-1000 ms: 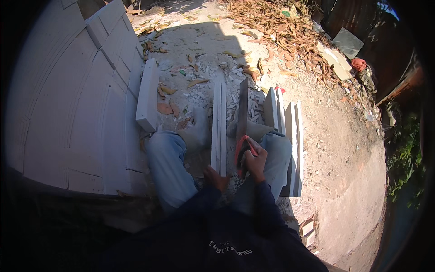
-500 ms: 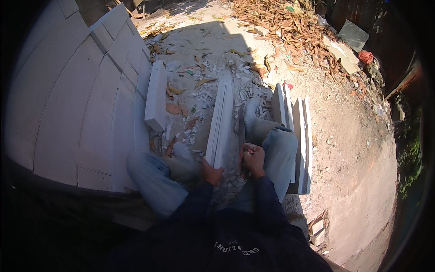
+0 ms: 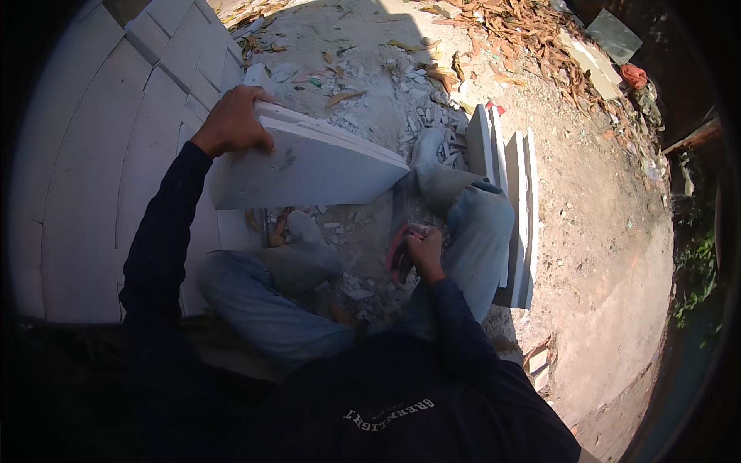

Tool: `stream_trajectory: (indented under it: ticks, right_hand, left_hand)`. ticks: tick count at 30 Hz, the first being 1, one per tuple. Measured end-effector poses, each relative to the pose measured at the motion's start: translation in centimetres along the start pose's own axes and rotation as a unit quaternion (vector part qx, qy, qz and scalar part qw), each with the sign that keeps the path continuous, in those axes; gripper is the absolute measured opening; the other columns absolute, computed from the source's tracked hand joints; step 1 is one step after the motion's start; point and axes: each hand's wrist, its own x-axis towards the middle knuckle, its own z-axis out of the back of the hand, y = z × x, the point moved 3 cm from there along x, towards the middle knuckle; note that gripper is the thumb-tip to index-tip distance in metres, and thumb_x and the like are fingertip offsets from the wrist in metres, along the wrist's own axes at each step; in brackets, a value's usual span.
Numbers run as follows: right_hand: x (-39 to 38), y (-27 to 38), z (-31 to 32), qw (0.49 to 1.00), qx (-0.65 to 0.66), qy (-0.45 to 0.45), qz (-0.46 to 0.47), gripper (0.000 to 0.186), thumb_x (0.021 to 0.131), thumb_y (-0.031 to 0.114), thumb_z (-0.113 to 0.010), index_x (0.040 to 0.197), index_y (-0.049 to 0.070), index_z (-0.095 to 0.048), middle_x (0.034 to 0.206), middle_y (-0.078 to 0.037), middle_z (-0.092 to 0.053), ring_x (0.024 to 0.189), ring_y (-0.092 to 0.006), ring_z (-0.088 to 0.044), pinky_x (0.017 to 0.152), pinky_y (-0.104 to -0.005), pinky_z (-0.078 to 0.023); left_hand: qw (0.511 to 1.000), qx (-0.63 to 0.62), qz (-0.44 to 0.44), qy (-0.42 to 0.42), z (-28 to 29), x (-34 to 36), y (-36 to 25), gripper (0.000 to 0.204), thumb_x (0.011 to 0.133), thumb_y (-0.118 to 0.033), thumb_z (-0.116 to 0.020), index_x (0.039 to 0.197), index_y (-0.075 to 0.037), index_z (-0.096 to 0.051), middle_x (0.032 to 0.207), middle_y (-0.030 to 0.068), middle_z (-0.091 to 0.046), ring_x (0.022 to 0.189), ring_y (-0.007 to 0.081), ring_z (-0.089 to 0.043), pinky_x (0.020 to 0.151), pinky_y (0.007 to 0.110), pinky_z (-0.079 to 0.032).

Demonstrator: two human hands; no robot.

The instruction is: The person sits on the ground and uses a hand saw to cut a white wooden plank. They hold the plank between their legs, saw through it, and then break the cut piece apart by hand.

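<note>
My left hand [image 3: 238, 123] grips the upper left end of a white slab-like block [image 3: 309, 166], thumb on the near face and fingers over the top. Tilted up on edge, the block lies across in front of me, its right end close to my right foot. A groove or seam runs along its top. Low between my legs, my right hand [image 3: 424, 251] is closed round the red handle of what looks like a hand saw [image 3: 397, 251]. Its grey blade points away from me, partly lost in shadow beside my right leg.
A wall of stacked white blocks [image 3: 85, 154] rises on the left. Several thin white slabs [image 3: 519, 216] stand on edge beyond my right knee. White chips [image 3: 355, 285] litter the ground between my legs. Dry leaves [image 3: 525, 35] lie farther off, near a red crumpled thing [image 3: 634, 76].
My left hand has lifted the near end of the block and swung it to the left, turning it from lengthwise to crosswise. My right hand stays low with the saw, shifted slightly left.
</note>
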Motion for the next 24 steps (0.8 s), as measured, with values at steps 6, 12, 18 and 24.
stream_trajectory:
  ticks: [6,12,18,24]
  right_hand:
    - [-2.8,2.4,-1.5,0.986,0.098,0.02,-0.133,0.04,0.08,0.0,-0.062,0.119,-0.01,-0.065,0.086,-0.016,-0.071,0.066,-0.0232,-0.069,0.054,-0.0348,-0.056]
    - [-2.6,-1.1,-1.2,0.966,0.161,-0.009,-0.2,0.037,0.083,-0.002,-0.064,0.119,-0.007,-0.061,0.088,-0.017,-0.068,0.066,-0.0284,-0.068,0.053,-0.0386,-0.056]
    - [-2.3,-8.9,-4.4,0.981,0.029,0.043,-0.185,0.023,0.086,0.004,-0.063,0.105,-0.008,-0.064,0.081,-0.019,-0.067,0.072,-0.0303,-0.07,0.053,-0.0417,-0.055]
    - [-5.3,-12.9,-5.4,0.978,-0.198,0.003,-0.064,0.014,0.088,0.019,-0.069,0.09,0.006,-0.074,0.088,-0.012,-0.073,0.079,-0.0268,-0.072,0.06,-0.0429,-0.051]
  left_hand:
    - [0.985,-0.013,-0.033,-0.169,-2.9,5.5,2.4,0.096,0.061,-0.042,-0.092,0.137,0.002,-0.053,0.127,0.023,-0.064,0.121,0.0354,-0.062,0.1,0.043,-0.051]
    - [0.977,0.088,-0.012,-0.196,-5.7,8.0,-0.8,0.102,0.065,-0.054,-0.09,0.135,0.009,-0.051,0.127,0.027,-0.063,0.123,0.039,-0.061,0.1,0.048,-0.051]
    - [0.97,0.094,0.108,-0.197,-5.3,4.5,-5.1,0.104,0.067,-0.056,-0.089,0.135,0.011,-0.048,0.125,0.0298,-0.063,0.121,0.042,-0.06,0.102,0.05,-0.048]
    - [0.958,0.06,0.169,-0.225,-6.1,-0.3,-6.2,0.103,0.069,-0.054,-0.089,0.135,0.012,-0.046,0.129,0.0302,-0.059,0.121,0.0428,-0.059,0.106,0.049,-0.044]
